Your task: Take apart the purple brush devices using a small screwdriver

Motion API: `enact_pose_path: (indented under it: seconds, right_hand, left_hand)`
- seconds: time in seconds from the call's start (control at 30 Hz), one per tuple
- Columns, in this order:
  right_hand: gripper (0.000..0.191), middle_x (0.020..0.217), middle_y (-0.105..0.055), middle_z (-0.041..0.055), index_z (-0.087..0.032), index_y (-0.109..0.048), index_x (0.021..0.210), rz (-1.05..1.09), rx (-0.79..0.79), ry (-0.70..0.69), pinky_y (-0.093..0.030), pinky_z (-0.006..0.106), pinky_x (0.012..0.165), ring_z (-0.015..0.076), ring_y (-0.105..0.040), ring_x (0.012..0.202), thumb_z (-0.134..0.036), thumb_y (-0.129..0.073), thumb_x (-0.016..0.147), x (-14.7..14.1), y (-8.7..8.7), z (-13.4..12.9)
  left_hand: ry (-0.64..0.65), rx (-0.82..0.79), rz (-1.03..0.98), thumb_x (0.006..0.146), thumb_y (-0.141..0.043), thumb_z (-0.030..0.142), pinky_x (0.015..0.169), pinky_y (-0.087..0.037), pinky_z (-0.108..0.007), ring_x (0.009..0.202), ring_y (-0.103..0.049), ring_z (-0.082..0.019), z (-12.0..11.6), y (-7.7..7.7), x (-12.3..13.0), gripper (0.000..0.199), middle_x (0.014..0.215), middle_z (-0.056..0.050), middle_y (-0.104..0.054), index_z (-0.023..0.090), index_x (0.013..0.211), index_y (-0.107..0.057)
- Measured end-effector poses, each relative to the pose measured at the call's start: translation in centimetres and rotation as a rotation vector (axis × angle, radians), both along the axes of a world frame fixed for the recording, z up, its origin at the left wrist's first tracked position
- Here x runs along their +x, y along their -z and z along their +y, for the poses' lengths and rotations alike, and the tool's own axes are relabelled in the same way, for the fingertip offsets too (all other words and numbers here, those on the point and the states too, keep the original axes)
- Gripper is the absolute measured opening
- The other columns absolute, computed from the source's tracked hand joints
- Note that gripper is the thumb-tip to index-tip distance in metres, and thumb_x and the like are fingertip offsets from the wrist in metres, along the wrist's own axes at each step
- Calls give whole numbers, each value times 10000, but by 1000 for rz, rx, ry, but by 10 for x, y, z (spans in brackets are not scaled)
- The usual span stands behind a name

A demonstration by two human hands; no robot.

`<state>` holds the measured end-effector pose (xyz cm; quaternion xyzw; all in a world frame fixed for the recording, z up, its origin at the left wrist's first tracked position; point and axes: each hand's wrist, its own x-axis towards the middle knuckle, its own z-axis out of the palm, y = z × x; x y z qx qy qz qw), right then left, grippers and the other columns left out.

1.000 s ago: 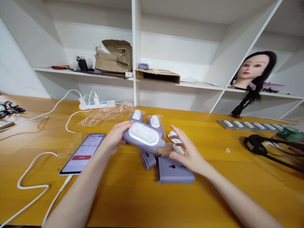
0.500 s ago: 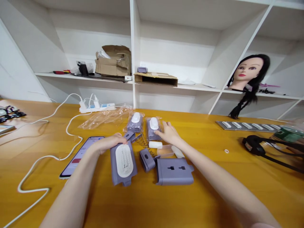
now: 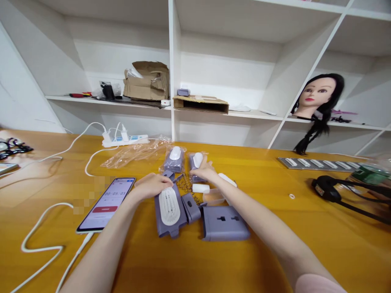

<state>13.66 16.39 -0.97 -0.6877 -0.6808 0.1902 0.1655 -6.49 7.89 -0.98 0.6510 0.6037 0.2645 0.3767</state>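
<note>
My left hand [image 3: 155, 185] grips the top end of a purple panel [image 3: 163, 224] that carries a white oval ribbed part [image 3: 170, 206]. My right hand [image 3: 206, 169] reaches over a plastic-wrapped purple piece with a white oval [image 3: 197, 160]; its fingers touch the wrapping. A second wrapped purple piece [image 3: 174, 159] lies left of it. Between my hands are dark springs [image 3: 184, 184], a white cylinder [image 3: 200, 188] and a small clear tray [image 3: 213, 197]. Nearer me lie a small purple block [image 3: 191, 207] and a purple panel with two slots [image 3: 224, 228].
A phone [image 3: 106, 203] on a white cable lies left of my left forearm. Farther back are a power strip [image 3: 130, 140] and clear film [image 3: 137, 153]. At right are a metal strip [image 3: 317, 164], black headgear [image 3: 326, 188] and a small ring [image 3: 291, 196].
My left hand has moved right with the purple panel, which now lies against the small purple block. My right hand has shifted slightly left onto the wrapped piece, uncovering a white ribbed part behind the wrist.
</note>
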Motion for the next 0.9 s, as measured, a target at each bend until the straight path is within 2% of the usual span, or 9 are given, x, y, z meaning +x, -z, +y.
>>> enact_pose_path:
  seconds: [0.1,0.27,0.43,0.57,0.67,0.7,0.73,0.8,0.9]
  right_hand:
    - [1032,1279,-416,236,-118,-239,1347,30,30,35,-431,443,852,400,-488,1139,-441,-731,499,-4,3,-1]
    - [921,1249,-445,222,-143,-252,1339,102,94,105,-447,453,825,366,-531,1089,-388,-684,563,-1,7,-1]
    - [757,1166,-550,138,-172,-320,1308,179,205,51,-452,395,846,293,-561,1055,-363,-613,637,13,-5,0]
    - [704,1140,-578,79,-210,-360,1293,209,339,-76,-457,360,857,251,-568,1030,-330,-601,642,33,-25,-22]
    - [860,1320,-455,67,-240,-271,1365,202,471,-194,-393,355,966,244,-476,1162,-270,-637,588,56,-33,-52]
    - [896,1350,-421,87,-224,-244,1386,180,568,-275,-387,384,976,264,-454,1185,-250,-632,578,64,-34,-62]
    - [914,1369,-399,94,-222,-222,1401,157,643,-350,-379,407,986,275,-431,1206,-221,-617,577,73,-33,-71]
    - [916,1368,-396,103,-225,-202,1414,106,740,-448,-377,442,991,290,-427,1210,-187,-589,584,89,-31,-84]
    - [924,1377,-382,114,-216,-194,1422,46,809,-585,-366,460,1008,301,-408,1233,-163,-574,581,107,-27,-95]
  left_hand:
    - [-33,14,17,563,-567,348,540,-345,-240,591,-548,-187,-1,-1,4,156,500,17,-594,224,536,-659]
    - [-86,64,32,599,-581,416,584,-372,-256,702,-608,-234,-3,-3,9,221,598,-9,-666,227,593,-695]
    - [-128,141,8,610,-608,459,629,-395,-291,788,-619,-286,-7,-4,14,248,657,-23,-697,230,615,-704]
    - [-138,226,-62,662,-591,462,741,-411,-326,893,-616,-300,-9,-8,24,291,830,-55,-723,211,740,-715]
    - [-138,251,-184,761,-478,502,754,-437,-318,850,-653,-248,-14,-16,33,467,1041,-96,-685,174,1047,-645]
    - [-140,238,-257,794,-420,518,723,-451,-307,805,-668,-221,-16,-18,37,524,1113,-105,-656,176,1160,-574]
    - [-154,182,-415,801,-425,527,705,-454,-302,788,-675,-210,-19,-20,40,556,1180,-115,-620,191,1237,-507]
    - [-149,130,-614,806,-450,528,696,-451,-285,795,-677,-192,-23,-24,44,560,1281,-108,-551,250,1292,-440]
    - [-43,63,-811,807,-455,547,698,-456,-283,874,-666,-211,-29,-25,48,560,1320,-97,-514,301,1308,-413]
